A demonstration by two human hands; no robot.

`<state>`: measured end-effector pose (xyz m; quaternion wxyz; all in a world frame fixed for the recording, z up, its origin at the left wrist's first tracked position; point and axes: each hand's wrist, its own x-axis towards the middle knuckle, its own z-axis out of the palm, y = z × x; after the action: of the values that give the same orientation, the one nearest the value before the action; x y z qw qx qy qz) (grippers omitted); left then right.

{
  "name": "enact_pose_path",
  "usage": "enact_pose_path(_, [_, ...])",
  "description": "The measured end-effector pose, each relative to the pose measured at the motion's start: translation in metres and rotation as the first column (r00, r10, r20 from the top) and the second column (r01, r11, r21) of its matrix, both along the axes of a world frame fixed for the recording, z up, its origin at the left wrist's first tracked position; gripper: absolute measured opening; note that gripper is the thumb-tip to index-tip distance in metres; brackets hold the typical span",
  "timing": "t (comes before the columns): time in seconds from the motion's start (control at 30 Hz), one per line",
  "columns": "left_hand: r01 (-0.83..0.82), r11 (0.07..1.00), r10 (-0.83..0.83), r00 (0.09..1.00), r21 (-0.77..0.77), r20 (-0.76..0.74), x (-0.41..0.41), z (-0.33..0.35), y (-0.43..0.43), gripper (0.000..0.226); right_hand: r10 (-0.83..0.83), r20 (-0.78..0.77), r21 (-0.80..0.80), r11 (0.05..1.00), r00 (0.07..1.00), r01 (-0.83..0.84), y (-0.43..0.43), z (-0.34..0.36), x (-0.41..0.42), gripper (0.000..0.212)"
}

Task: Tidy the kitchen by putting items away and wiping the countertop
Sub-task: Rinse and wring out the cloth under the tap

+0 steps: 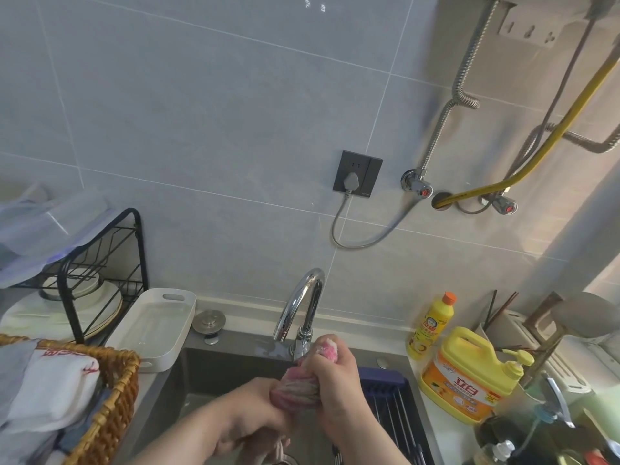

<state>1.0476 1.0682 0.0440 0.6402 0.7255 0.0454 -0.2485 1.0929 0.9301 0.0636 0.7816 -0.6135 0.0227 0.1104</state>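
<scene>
A pink and white cloth (297,389) is twisted into a roll over the grey sink (214,370), just below the chrome tap (303,307). My right hand (335,384) grips the upper end of the cloth, and a pink tuft sticks out above its fingers. My left hand (255,417) grips the lower end, fingers curled round it. Both forearms reach in from the bottom edge. The cloth's lower tail is hidden behind my left hand.
A wicker basket (114,394) with cloths stands at the left, behind it a white tray (154,327) and a black dish rack (100,263) with plates. Right of the sink stand a yellow detergent jug (469,377), a yellow bottle (431,327) and a dark blue drainer (385,377).
</scene>
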Motion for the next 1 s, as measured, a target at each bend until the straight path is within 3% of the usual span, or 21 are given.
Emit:
enact_pose_path(0.1, [0.095,0.939,-0.160,0.971,-0.331,-0.177,-0.006,-0.006,0.008,0.028,0.015,0.010,-0.028,1.000,1.000,-0.014,0.002,-0.008,0.001,0.017])
enact_pose_path(0.17, [0.042,0.792,-0.214,0.954,-0.609,-0.212,-0.010,-0.013,0.007,0.040,0.031,0.042,-0.061,0.998,0.999,-0.028,0.002,-0.012,0.002,0.015])
enact_pose_path(0.2, [-0.012,0.715,-0.204,0.953,-0.699,-0.226,-0.011,-0.017,0.004,0.042,0.051,0.069,-0.085,0.995,0.996,-0.045,0.001,-0.012,0.001,0.014])
enact_pose_path(0.23, [-0.048,0.699,-0.177,0.955,-0.713,-0.238,-0.011,-0.020,0.000,0.042,0.086,0.100,-0.119,0.990,0.991,-0.074,-0.003,-0.013,0.001,0.012])
enact_pose_path(0.27, [-0.064,0.733,-0.148,0.957,-0.677,-0.251,-0.009,-0.022,-0.002,0.043,0.129,0.125,-0.174,0.979,0.984,-0.106,-0.007,-0.012,0.001,0.011])
enact_pose_path(0.37, [-0.136,0.948,0.098,0.985,-0.287,-0.142,-0.004,-0.023,-0.009,0.040,0.302,0.094,-0.303,0.916,0.949,-0.261,-0.026,-0.004,0.005,0.022])
enact_pose_path(0.43, [-0.247,0.969,0.248,0.967,-0.029,0.052,0.000,-0.024,-0.005,0.033,0.330,-0.051,-0.070,0.940,0.942,-0.333,-0.046,-0.001,0.009,0.049])
enact_pose_path(0.5, [-0.310,0.918,0.228,0.923,0.249,0.309,0.002,-0.024,0.003,0.029,0.288,-0.266,0.178,0.953,0.920,-0.247,-0.061,-0.005,0.013,0.059])
enact_pose_path(0.6, [-0.373,0.772,0.012,0.818,0.514,0.576,0.002,-0.031,0.015,0.029,0.338,-0.529,0.239,0.940,0.778,-0.246,-0.071,-0.017,0.016,0.066])
enact_pose_path(0.67, [-0.395,0.673,-0.160,0.747,0.625,0.645,0.004,-0.043,0.020,0.032,0.408,-0.586,0.285,0.912,0.700,-0.294,-0.063,-0.018,0.013,0.076])
enact_pose_path(0.73, [-0.414,0.592,-0.307,0.677,0.691,0.669,0.004,-0.050,0.020,0.038,0.365,-0.621,0.261,0.931,0.693,-0.257,-0.048,-0.014,0.011,0.076])
enact_pose_path(0.8, [-0.435,0.505,-0.415,0.634,0.745,0.652,0.003,-0.053,0.016,0.042,0.247,-0.652,0.139,0.969,0.717,-0.206,-0.030,-0.010,0.007,0.069])
enact_pose_path(0.87, [-0.439,0.534,-0.310,0.694,0.722,0.650,0.003,-0.048,0.011,0.032,0.085,-0.545,-0.064,0.988,0.834,-0.142,-0.013,-0.019,0.003,0.053])
enact_pose_path(0.93, [-0.328,0.719,-0.030,0.866,0.612,0.499,0.003,-0.032,0.006,0.025,-0.113,-0.268,-0.311,0.950,0.957,0.025,-0.001,-0.025,0.001,0.033])
enact_pose_path(1.0, [-0.203,0.935,0.121,0.954,0.292,0.276,0.008,-0.028,0.006,0.025,-0.153,-0.008,-0.435,0.890,0.988,0.134,0.003,-0.022,-0.001,0.017])
